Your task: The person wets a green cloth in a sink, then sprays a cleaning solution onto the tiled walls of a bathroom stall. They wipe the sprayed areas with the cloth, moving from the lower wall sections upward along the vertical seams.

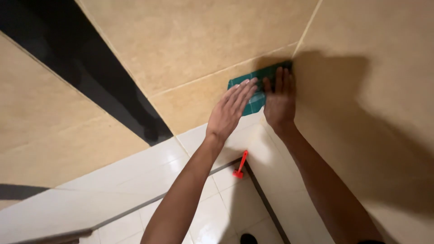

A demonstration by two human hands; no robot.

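Pressing flat against a tan wall tile (199,40): two hands, both open-palmed, nothing clasped in either. Left hand (230,110) with fingers straight and together, fingertips (249,84) laid on one green sheet (253,92) marked with a pale grid. Right hand (280,101) spread flat over the right part of the same sheet, fingers pointing up toward the grout line. Sheet stuck or held low on the wall, close to the inside corner where two tiled walls meet, just above the white tile band (135,171). One red scraper (241,165) with a thin handle lying on the white ledge below the hands, well apart from both, untouched. One wide black stripe (90,77) running slantwise across the left wall. Two bare forearms reaching up from the bottom edge. White floor tiles (226,212) beneath, with one dark shape at the bottom edge, too small to tell.
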